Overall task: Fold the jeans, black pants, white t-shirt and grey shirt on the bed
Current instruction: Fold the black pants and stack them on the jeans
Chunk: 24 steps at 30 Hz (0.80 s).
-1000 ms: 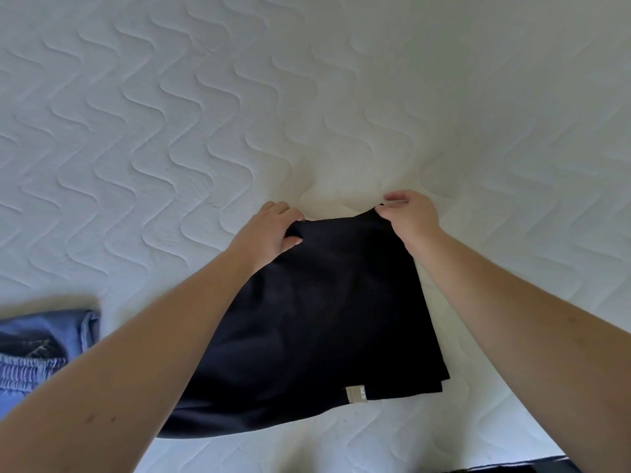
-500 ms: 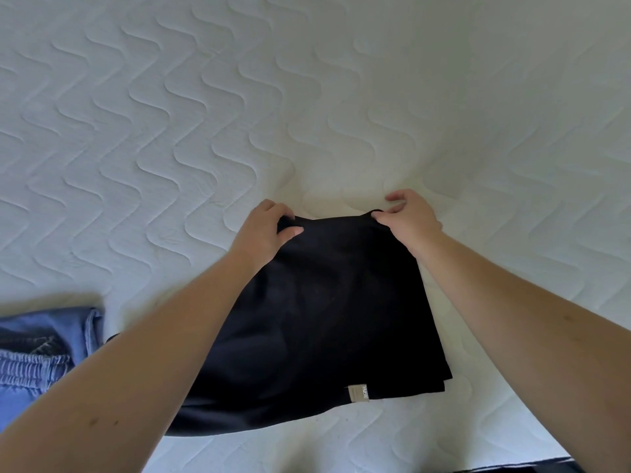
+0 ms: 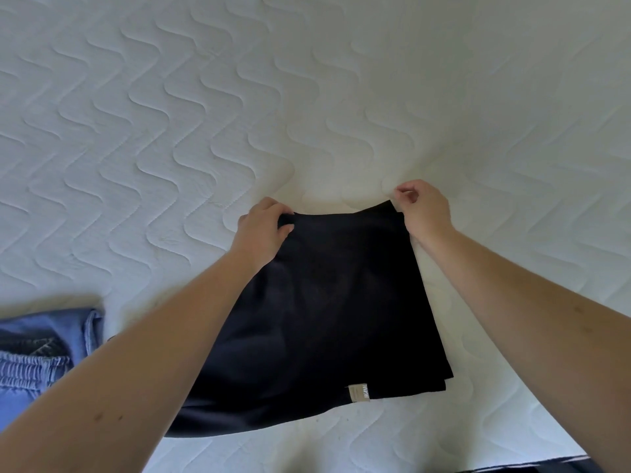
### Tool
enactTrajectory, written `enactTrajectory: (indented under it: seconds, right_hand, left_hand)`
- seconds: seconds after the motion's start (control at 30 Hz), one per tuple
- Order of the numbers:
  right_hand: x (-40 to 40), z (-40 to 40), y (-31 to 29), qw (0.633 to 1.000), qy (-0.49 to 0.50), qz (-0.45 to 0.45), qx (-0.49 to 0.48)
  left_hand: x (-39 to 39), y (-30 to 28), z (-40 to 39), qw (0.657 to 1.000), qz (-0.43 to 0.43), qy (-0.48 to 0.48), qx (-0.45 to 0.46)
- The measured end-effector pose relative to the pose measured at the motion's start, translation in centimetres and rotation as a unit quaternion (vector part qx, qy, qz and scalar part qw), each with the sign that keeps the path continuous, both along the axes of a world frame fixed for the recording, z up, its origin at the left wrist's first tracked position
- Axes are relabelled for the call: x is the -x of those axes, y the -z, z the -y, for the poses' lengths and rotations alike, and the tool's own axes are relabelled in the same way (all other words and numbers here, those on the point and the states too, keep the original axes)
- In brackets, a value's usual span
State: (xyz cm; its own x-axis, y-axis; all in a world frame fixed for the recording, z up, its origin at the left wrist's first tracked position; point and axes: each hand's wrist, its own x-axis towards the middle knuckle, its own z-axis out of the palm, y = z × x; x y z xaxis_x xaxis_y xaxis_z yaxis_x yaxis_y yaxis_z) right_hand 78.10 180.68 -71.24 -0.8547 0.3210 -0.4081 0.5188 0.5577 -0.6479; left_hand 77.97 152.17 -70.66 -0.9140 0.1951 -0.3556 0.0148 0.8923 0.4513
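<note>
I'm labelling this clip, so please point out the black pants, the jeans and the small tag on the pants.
black pants [image 3: 317, 312], head view, middle of the folded cloth
jeans [image 3: 37, 356], head view, waistband area at left edge
tag [image 3: 358, 393], head view, centre of the label

The left forearm [image 3: 146, 363] covers the left side of the black pants [image 3: 327, 312]. The jeans [image 3: 41, 349] are cut off by the left edge of the picture. The print on the small label [image 3: 359, 392] is too small to read. At the bottom edge a dark strip [image 3: 532, 466] is cut off, and I cannot tell what it is.
</note>
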Motion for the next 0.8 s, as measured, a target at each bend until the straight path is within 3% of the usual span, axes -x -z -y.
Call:
enactTrajectory:
  seconds: [0.07, 0.2, 0.47, 0.67, 0.8]
  right_hand:
    - [-0.2, 0.1, 0.2, 0.995, -0.091, 0.027, -0.042]
    - [-0.4, 0.7, -0.1, 0.946, -0.290, 0.022, -0.146]
    - [0.3, 3.9, -0.1, 0.930, -0.332, -0.066, -0.147]
    - [0.3, 6.9, 0.3, 0.861, -0.471, -0.047, -0.186]
    - [0.8, 7.9, 0.7, 0.837, -0.481, -0.063, -0.255]
  left_hand:
    - [-0.2, 0.1, 0.0, 1.000, 0.008, 0.002, -0.019]
    - [-0.9, -0.4, 0.6, 0.995, -0.013, 0.051, -0.083]
    - [-1.6, -2.0, 1.1, 0.979, -0.096, 0.168, -0.069]
    - [-2.0, -2.4, 2.1, 0.957, -0.138, 0.245, -0.063]
    - [-1.9, -2.0, 2.5, 0.947, -0.169, 0.270, -0.027]
